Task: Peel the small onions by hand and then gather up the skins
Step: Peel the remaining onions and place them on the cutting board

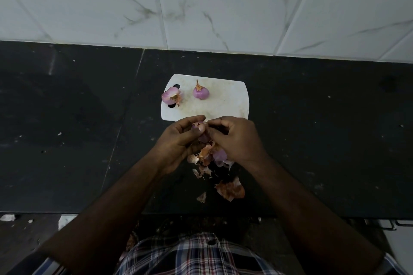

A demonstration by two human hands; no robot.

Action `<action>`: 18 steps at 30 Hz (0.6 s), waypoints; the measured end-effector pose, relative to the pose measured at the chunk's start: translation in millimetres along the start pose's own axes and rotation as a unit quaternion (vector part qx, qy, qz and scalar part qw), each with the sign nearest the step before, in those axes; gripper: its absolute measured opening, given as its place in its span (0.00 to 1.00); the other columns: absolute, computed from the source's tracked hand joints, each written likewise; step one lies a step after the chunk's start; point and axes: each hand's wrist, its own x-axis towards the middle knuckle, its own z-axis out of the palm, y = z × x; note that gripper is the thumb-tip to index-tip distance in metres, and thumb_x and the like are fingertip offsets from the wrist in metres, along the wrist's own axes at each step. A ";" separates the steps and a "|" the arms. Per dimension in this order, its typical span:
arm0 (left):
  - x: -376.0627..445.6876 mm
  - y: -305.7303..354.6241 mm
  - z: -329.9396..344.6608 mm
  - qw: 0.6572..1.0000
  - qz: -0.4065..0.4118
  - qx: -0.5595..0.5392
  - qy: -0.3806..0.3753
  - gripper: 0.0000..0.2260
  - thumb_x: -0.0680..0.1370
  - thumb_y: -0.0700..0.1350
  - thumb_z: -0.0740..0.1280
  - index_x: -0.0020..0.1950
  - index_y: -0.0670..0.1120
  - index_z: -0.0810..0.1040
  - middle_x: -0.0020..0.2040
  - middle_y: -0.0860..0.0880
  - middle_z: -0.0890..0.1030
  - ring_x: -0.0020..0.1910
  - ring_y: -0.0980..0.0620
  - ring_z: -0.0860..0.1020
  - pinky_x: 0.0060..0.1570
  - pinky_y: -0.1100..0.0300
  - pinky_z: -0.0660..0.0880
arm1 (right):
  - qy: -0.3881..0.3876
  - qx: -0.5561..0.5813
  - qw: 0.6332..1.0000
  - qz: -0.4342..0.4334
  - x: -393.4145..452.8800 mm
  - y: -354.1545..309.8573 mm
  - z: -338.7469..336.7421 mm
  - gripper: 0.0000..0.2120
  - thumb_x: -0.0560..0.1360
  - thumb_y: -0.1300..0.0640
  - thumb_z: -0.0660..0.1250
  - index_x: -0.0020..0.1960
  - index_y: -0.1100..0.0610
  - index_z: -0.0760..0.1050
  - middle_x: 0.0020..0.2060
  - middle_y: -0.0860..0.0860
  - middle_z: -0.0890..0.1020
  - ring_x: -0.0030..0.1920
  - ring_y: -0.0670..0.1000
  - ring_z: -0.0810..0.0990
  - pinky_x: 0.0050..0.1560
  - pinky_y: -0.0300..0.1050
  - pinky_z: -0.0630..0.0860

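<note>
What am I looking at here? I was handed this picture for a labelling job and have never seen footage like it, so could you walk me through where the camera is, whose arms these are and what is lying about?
There is no machine here. The single picture comes from a wide-angle camera worn on a person's head, looking forward and down, so both arms reach in from the bottom. The left hand cups a small onion, and the right hand picks at its skin. Everything sits on a dark countertop below a tiled wall. On the white cutting board lie two more onions: a peeled one with a dry stem tip, and another at the board's left edge with brown skin still clinging to it. Loose skins lie scattered on the counter below the hands. The checked cloth at the bottom is the person's shirt.
</note>
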 end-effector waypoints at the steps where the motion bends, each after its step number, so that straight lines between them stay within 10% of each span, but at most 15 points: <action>1: 0.2 -0.7 1.0 1.000 0.005 0.008 0.005 0.22 0.72 0.41 0.72 0.66 0.41 0.77 0.54 0.43 0.84 0.48 0.48 0.84 0.48 0.57 0.82 | -0.003 -0.010 1.000 -0.009 0.0 0.6 0.3 0.10 0.76 0.54 0.71 0.56 0.52 0.84 0.46 0.45 0.87 0.47 0.40 0.84 0.50 0.40 0.81; 18: 3.5 -3.8 -1.5 0.999 0.012 0.031 -0.006 0.20 0.74 0.43 0.71 0.66 0.41 0.78 0.58 0.39 0.83 0.54 0.42 0.81 0.54 0.50 0.80 | 0.038 -0.144 0.987 -0.059 -1.5 -9.9 16.0 0.17 0.78 0.54 0.66 0.66 0.54 0.73 0.49 0.50 0.80 0.49 0.49 0.79 0.48 0.49 0.78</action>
